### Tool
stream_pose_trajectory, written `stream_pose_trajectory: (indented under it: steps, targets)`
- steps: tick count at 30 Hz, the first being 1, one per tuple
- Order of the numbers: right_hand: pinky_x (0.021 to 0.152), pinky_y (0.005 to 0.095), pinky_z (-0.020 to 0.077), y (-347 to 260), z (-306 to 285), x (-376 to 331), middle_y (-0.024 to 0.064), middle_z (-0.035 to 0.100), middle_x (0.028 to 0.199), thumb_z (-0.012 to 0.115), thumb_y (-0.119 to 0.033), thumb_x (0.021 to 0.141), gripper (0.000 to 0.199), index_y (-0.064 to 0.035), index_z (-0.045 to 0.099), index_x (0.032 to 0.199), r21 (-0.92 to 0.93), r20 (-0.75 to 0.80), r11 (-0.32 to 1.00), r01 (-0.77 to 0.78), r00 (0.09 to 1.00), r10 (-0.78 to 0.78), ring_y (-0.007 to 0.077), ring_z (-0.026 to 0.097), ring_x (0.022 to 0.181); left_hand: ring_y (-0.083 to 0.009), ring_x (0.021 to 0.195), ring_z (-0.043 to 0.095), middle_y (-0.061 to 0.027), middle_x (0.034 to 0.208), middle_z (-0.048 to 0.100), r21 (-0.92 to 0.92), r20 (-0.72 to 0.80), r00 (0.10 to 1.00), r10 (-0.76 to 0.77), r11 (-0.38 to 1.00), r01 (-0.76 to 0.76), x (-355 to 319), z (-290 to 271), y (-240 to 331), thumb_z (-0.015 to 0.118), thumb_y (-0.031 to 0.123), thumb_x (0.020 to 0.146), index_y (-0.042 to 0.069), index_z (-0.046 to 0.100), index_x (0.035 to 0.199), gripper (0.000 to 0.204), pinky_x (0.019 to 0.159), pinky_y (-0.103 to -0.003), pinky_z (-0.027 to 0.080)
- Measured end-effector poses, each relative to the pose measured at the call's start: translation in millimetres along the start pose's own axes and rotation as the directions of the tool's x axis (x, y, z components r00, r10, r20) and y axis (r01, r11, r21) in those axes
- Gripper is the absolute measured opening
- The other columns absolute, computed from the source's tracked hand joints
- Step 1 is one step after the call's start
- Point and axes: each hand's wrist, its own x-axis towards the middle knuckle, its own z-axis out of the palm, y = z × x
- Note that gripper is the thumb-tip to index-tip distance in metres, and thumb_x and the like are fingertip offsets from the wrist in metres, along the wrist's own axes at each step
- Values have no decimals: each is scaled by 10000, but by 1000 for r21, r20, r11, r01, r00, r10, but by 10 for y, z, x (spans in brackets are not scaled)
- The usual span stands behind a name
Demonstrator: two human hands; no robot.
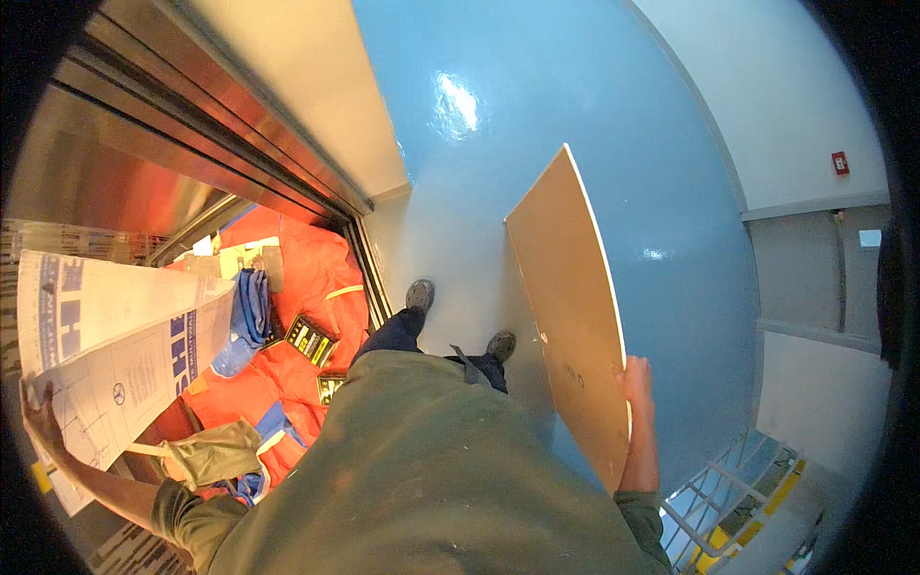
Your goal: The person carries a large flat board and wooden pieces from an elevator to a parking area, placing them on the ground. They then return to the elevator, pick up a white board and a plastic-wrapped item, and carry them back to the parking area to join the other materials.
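My right hand [635, 379] is closed on the edge of a large flat brown board [572, 297] with a thin white edge. The board hangs tilted on my right, above the blue floor. At the far left, my left hand [40, 414] grips the edge of a big white printed sheet [134, 331] with blue lettering and line drawings. Part of that hand lies in shadow. The sheet is folded over and slants across the doorway. Just beyond its right end is a crumpled blue cloth or plastic piece [243, 321].
Orange sheeting [321, 259] covers the doorway floor at left, with black-and-yellow boxes [311, 340] and an olive cloth bag [216, 452] on it. Metal door frame [206, 105] runs beside it. A white wire rack [714, 508] stands at lower right. Red wall device [840, 163] hangs at right.
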Motion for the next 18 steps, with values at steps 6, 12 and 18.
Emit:
stream_pose_trajectory:
  steps: [6,12,18]
  targets:
    - [674,470,480,273,472,1,243,616,781,685,-259,716,284,11,649,792,4,-170,999,50,984,-49,409,596,768,-244,1060,553,-180,1176,560,-91,14,997,-73,993,73,-1333,-787,686,714,210,729,16,496,1231,581,907,-328,410]
    - [657,470,474,494,521,437,218,617,730,656,-320,740,331,4,645,805,105,-316,979,173,940,-132,407,596,727,-246,1037,556,-197,1133,578,-160,43,994,-98,982,104,-1685,-1616,1770,720,109,675,-6,512,1194,572,903,-321,407]
    - [772,465,446,571,364,910,265,586,906,663,-327,739,410,33,611,929,229,-262,935,272,942,-210,416,542,901,-202,1045,560,-121,1161,582,-468,17,983,183,870,-154,-1920,-1806,3332,725,-52,594,127,505,1242,707,860,-331,448]
